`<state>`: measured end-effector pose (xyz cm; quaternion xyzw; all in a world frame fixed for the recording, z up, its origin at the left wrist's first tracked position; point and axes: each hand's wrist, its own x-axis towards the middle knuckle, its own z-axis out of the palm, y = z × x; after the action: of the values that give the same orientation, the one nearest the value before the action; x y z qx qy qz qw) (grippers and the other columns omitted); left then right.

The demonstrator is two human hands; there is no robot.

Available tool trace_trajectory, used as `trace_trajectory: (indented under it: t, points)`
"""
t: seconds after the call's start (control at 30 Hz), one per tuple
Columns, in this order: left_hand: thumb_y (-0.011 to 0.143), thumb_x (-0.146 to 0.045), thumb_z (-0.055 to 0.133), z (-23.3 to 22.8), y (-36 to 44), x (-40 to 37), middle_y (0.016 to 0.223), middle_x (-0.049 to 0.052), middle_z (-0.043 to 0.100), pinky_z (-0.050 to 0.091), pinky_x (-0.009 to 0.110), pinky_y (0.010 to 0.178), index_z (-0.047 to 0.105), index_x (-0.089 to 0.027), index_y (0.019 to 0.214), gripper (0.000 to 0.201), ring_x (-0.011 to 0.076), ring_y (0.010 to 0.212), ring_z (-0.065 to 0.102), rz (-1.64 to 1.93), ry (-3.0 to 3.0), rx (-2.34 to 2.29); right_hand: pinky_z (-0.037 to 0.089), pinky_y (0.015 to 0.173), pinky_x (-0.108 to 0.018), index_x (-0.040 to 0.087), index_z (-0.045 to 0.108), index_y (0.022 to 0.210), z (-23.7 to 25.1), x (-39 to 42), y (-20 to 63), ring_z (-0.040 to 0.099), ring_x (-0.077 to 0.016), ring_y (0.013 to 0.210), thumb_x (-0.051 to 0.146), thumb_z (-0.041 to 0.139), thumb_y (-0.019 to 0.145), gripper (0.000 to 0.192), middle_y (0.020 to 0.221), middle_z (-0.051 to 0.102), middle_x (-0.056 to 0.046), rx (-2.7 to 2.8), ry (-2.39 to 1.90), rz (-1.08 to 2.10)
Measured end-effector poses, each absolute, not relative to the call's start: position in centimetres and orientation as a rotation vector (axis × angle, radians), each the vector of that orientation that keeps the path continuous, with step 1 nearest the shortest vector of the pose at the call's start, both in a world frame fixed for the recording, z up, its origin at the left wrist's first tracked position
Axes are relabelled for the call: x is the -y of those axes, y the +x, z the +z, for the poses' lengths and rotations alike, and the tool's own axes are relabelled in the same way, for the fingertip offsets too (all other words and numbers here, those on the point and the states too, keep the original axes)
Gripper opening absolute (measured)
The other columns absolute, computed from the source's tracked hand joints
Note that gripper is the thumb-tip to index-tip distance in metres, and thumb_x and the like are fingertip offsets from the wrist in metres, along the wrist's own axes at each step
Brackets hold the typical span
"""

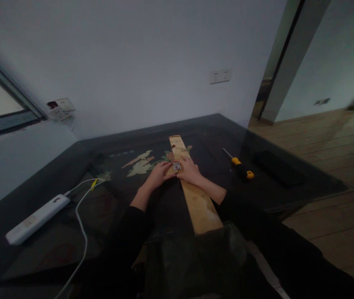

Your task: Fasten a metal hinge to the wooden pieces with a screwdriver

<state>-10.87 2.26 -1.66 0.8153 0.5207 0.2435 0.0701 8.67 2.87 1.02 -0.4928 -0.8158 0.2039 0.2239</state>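
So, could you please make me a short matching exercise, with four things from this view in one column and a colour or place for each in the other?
Things
1. Hinge
2. Screwdriver
3. Wooden board
4. Power strip

Descriptions
A. Yellow-and-black handle, lying on the table beyond the right forearm
B. White, with a cable at one end
C. Small and metallic, between the left hand and the right hand
D. Long and pale yellowish-brown, under the right hand

Pairs: 1-C, 2-A, 3-D, 4-B
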Motion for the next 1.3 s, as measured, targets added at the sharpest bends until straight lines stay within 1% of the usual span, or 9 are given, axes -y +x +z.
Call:
trace_trajectory:
  t: [0.1,0.23,0.37,0.47,0.7,0.93,1.03,1.13,1.3]
  points:
    - [0.084,-0.044,0.065,-1.4,-10.8,-2.1,0.13,0.015,0.059,0.041,0.044,0.105,0.056,-0.018,0.132,0.055,0.0287,0.121,0.054,0.716,2.437,-1.594,0.039,0.101,-0.055,0.029,0.054,0.132,1.2,-2.7,8.7,0.034,-0.0303,0.138,0.032,0.068,0.071,0.062,0.149,0.04,-0.01,2.259,-1.354,0.559]
    - [0.083,-0.045,0.066,-1.1,-10.7,-2.0,0.131,0.015,0.06,0.041,0.044,0.106,0.057,-0.016,0.131,0.057,0.029,0.122,0.054,0.706,2.441,-1.622,0.04,0.099,-0.055,0.029,0.056,0.129,1.3,-2.7,8.8,0.037,-0.031,0.135,0.032,0.067,0.071,0.059,0.147,0.042,-0.009,2.263,-1.352,0.549]
    - [0.083,-0.046,0.066,-1.0,-10.7,-1.9,0.128,0.014,0.062,0.042,0.045,0.104,0.059,-0.018,0.128,0.053,0.0293,0.12,0.056,0.693,2.463,-1.618,0.042,0.097,-0.053,0.029,0.055,0.13,1.0,-2.8,8.7,0.038,-0.0306,0.133,0.033,0.067,0.071,0.06,0.145,0.045,-0.008,2.259,-1.346,0.539]
    - [0.082,-0.046,0.067,-0.9,-10.7,-1.9,0.128,0.015,0.062,0.042,0.046,0.104,0.061,-0.017,0.126,0.053,0.0301,0.119,0.056,0.71,2.45,-1.612,0.042,0.097,-0.051,0.028,0.053,0.132,0.9,-2.9,8.6,0.04,-0.03,0.131,0.031,0.066,0.07,0.063,0.142,0.047,-0.007,2.255,-1.342,0.532]
    - [0.081,-0.042,0.068,-1.0,-10.7,-1.8,0.128,0.014,0.062,0.041,0.047,0.104,0.062,-0.018,0.125,0.05,0.03,0.12,0.056,0.79,2.382,-1.552,0.044,0.093,-0.048,0.028,0.056,0.127,1.1,-2.8,8.6,0.042,-0.0301,0.126,0.029,0.063,0.071,0.056,0.133,0.054,-0.006,2.27,-1.322,0.534]
    - [0.082,-0.042,0.066,-1.3,-10.4,-1.9,0.125,0.015,0.063,0.043,0.044,0.104,0.062,-0.014,0.124,0.051,0.0284,0.117,0.058,0.834,2.326,-1.534,0.042,0.096,-0.048,0.027,0.058,0.127,0.6,-3.6,8.8,0.044,-0.0318,0.127,0.031,0.063,0.073,0.055,0.129,0.058,-0.007,2.288,-1.303,0.558]
    - [0.08,-0.042,0.067,-1.6,-10.3,-2.0,0.126,0.014,0.062,0.043,0.045,0.104,0.062,-0.016,0.124,0.051,0.0278,0.117,0.058,0.874,2.307,-1.519,0.042,0.098,-0.044,0.027,0.058,0.127,0.4,-4.3,8.9,0.046,-0.0299,0.125,0.034,0.063,0.075,0.052,0.127,0.059,-0.007,2.282,-1.295,0.566]
    - [0.081,-0.044,0.066,-1.8,-10.3,-2.0,0.125,0.014,0.062,0.044,0.045,0.104,0.062,-0.017,0.123,0.051,0.0272,0.116,0.058,0.891,2.302,-1.501,0.04,0.1,-0.04,0.026,0.059,0.126,0.2,-4.7,8.9,0.048,-0.0265,0.124,0.033,0.062,0.078,0.05,0.128,0.06,-0.006,2.276,-1.286,0.56]
    - [0.081,-0.041,0.066,-1.8,-10.3,-2.0,0.123,0.014,0.061,0.044,0.044,0.104,0.061,-0.017,0.124,0.049,0.0268,0.115,0.058,0.882,2.301,-1.484,0.039,0.101,-0.041,0.023,0.059,0.126,0.1,-4.9,9.0,0.047,-0.0266,0.124,0.028,0.061,0.078,0.048,0.13,0.059,-0.007,2.275,-1.282,0.523]
